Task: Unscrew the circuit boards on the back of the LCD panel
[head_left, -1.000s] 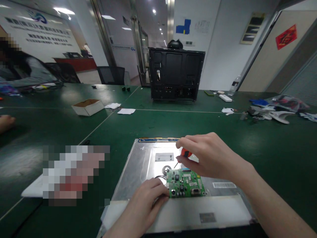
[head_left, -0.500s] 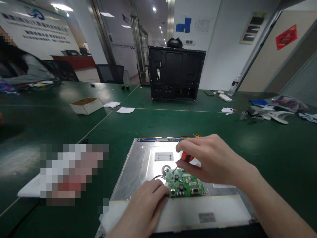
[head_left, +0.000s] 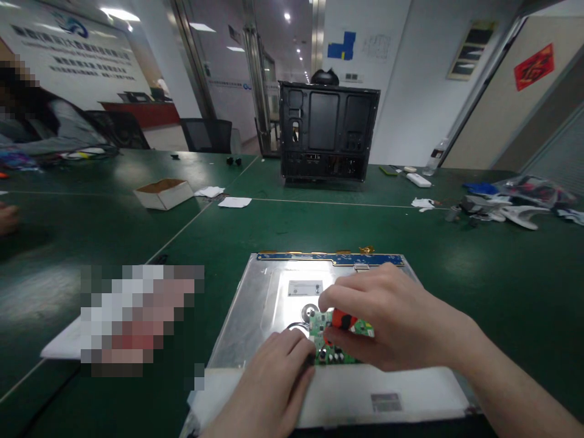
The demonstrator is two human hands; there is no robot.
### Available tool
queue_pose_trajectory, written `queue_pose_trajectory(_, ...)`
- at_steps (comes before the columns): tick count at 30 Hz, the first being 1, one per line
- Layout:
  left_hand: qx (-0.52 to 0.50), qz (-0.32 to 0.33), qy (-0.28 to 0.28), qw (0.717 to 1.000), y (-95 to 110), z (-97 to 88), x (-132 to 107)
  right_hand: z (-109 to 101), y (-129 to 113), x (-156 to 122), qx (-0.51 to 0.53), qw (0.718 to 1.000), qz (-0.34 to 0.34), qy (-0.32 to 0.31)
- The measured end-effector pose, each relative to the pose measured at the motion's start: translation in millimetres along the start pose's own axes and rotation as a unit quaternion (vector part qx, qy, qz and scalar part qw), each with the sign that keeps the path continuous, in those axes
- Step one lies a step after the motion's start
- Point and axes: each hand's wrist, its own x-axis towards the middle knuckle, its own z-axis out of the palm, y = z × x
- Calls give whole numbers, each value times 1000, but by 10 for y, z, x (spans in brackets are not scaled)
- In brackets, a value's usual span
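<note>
At the near edge of the green surface [head_left: 292,225], seen from the head camera, a silver metal panel [head_left: 249,310] lies flat with a blue strip [head_left: 296,257] along its far edge and a white strip [head_left: 365,392] across its near edge. A small green circuit board [head_left: 320,321] sits on the panel just behind that white strip, partly covered by the person's hands. The right hand [head_left: 392,319] is clenched around a short screwdriver [head_left: 343,320] with an orange handle, pinching it between thumb and fingers directly over the board; its tip is hidden, so contact with the board cannot be told. The left hand [head_left: 274,380] lies palm down on the white strip with fingers loosely bent, its fingertips touching the board's left edge and gripping nothing. Farther back on the surface, a black computer case [head_left: 328,131] stands upright with its back towards the camera. To the left of it are an open cardboard box [head_left: 163,193] and a few white paper scraps [head_left: 234,202]. Loose white and blue parts [head_left: 502,210] lie well apart on the right. At the far left edge, another person's hand [head_left: 6,217] rests on the surface.
</note>
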Motion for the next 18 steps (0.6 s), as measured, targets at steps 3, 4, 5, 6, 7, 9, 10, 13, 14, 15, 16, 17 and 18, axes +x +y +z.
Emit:
queue_pose_trajectory(3, -4, 1, 5, 1000, 1, 8, -9, 48, -6, 24, -1, 1000, -2, -25)
queue_pose_trajectory(4, -5, 1, 8, 1000, 0, 10, -14, 60, -6, 27, 1, 1000, -4, -29)
queue_pose_trajectory(5, -6, 3, 10, 1000, 0, 11, -19, 69, -5, 29, 1, 1000, -1, -30)
queue_pose_trajectory(6, -8, 5, 13, 1000, 1, 11, -23, 75, -4, 30, 3, 999, -3, -33)
queue_pose_trajectory(7, -9, 7, 15, 1000, 3, 11, -25, 79, -4, 31, 4, 999, -2, -35)
queue_pose_trajectory(9, -10, 12, 21, 1000, 8, 9, -24, 84, -9, 34, 9, 999, -5, -38)
queue_pose_trajectory(10, -11, 14, 24, 1000, 10, 9, -22, 86, -13, 37, 10, 999, -5, -37)
queue_pose_trajectory(13, -12, 22, 32, 999, 7, 13, -16, 94, -32, 48, 0, 999, -6, -36)
queue_pose_trajectory(14, -12, 24, 32, 999, 4, 15, -16, 98, -37, 52, -4, 999, -7, -37)
queue_pose_trajectory(15, -12, 24, 32, 999, 0, 18, -16, 102, -42, 55, -8, 999, -9, -37)
queue_pose_trajectory(16, -12, 24, 33, 999, -2, 20, -16, 106, -45, 59, -11, 999, -11, -38)
queue_pose_trajectory(17, -11, 24, 32, 999, -3, 21, -17, 110, -46, 61, -14, 999, -11, -39)
queue_pose_trajectory(18, -11, 24, 32, 999, -4, 21, -17, 113, -46, 63, -16, 999, -12, -39)
